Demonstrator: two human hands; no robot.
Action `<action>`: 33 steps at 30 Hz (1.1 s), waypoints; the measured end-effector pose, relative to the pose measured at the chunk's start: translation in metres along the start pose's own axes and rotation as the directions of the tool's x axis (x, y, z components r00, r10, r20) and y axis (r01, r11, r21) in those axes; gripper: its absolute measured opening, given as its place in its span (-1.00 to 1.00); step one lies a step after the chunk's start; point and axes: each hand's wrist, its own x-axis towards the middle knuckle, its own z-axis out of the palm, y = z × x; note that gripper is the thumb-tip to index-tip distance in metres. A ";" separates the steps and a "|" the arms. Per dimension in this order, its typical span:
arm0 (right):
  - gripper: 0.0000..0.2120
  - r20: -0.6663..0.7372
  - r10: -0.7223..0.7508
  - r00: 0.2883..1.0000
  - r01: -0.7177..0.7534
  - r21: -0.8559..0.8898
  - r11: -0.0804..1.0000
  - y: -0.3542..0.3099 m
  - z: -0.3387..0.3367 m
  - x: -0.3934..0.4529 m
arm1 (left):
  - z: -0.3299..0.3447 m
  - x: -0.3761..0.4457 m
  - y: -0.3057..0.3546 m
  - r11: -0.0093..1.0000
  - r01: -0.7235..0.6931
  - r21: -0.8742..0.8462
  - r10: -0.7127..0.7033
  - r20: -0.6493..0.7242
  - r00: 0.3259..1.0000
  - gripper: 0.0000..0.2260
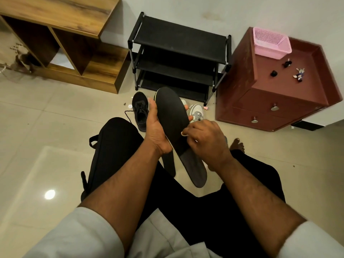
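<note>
Black three-tier shoe rack stands centre; light-wood open shelf unit to its left, maroon two-drawer cabinet to its right. Pink plastic mesh basket sits on the cabinet. Before the rack: black lace-up sneaker left, grey-white sneaker right, dark foam insole between.

From where I stand, no word, brand, number or sign can be read. The dark insole shows a plain face. Any marking on the black shoe or the pale shoe on the floor is too small to make out.
</note>
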 end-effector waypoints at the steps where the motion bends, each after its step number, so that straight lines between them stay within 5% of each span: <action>1: -0.86 0.001 0.004 1.000 -0.004 -0.008 1.000 0.000 0.000 0.000 | -0.001 0.001 0.000 1.000 -0.002 -0.020 0.002 0.000 1.000 -0.16; 7: -0.77 0.022 -0.172 0.985 0.168 0.127 0.978 -0.029 0.001 -0.002 | 0.001 0.002 0.001 0.994 -0.068 -0.081 0.068 -0.009 0.998 -0.34; 14: -0.78 0.017 -0.012 1.000 0.013 -0.021 1.000 0.005 0.001 -0.001 | 0.000 0.003 -0.001 0.999 -0.043 -0.019 0.043 -0.020 0.999 -0.16; 20: -0.80 0.011 -0.214 0.977 0.212 0.083 0.974 -0.026 0.003 -0.002 | -0.001 0.005 0.001 0.997 -0.082 -0.003 0.082 -0.066 0.995 -0.19; 28: -0.89 -0.037 0.020 0.999 -0.022 -0.071 0.997 -0.001 0.001 0.004 | -0.006 0.008 -0.002 0.993 -0.110 -0.040 0.111 0.026 0.993 -0.37; 33: -0.80 -0.005 -0.173 0.985 0.173 0.057 0.983 -0.033 0.003 0.003 | -0.011 0.012 -0.001 0.994 -0.097 -0.047 0.097 -0.007 0.995 -0.30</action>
